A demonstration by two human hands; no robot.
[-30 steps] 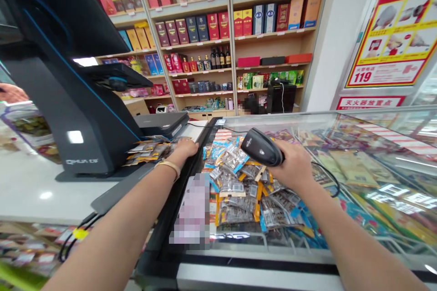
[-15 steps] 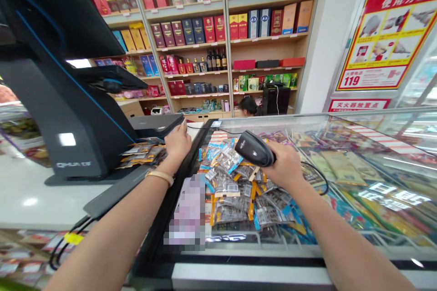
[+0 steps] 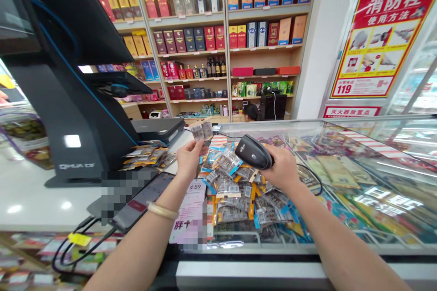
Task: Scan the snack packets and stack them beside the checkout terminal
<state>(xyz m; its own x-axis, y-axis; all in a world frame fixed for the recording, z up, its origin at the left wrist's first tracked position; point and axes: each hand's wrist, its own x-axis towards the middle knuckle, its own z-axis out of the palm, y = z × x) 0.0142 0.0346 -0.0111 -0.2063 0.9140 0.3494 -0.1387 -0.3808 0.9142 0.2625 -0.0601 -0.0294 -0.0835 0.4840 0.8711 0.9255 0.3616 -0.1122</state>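
Note:
My left hand (image 3: pixel 187 159) is raised above the counter, pinching a small clear snack packet (image 3: pixel 202 131) at its lower edge. My right hand (image 3: pixel 282 168) grips a black handheld barcode scanner (image 3: pixel 253 152), its head turned left toward that packet. Below both hands a pile of small snack packets (image 3: pixel 239 191) with orange and blue edges lies on the glass lid of a chest freezer (image 3: pixel 341 168). A smaller heap of orange packets (image 3: pixel 145 155) lies by the base of the black checkout terminal (image 3: pixel 68 100).
A phone (image 3: pixel 143 200) lies on the white counter (image 3: pixel 30 200) with cables (image 3: pixel 71 248) running off its front edge. Shelves of boxed and bottled goods (image 3: pixel 211 36) fill the back wall. A person's head shows behind the freezer (image 3: pixel 251 111). A red poster (image 3: pixel 378 41) hangs at right.
My left hand left the counter by the terminal and rose with a small packet pinched in it, toward the scanner. My right hand with the scanner stayed nearly still.

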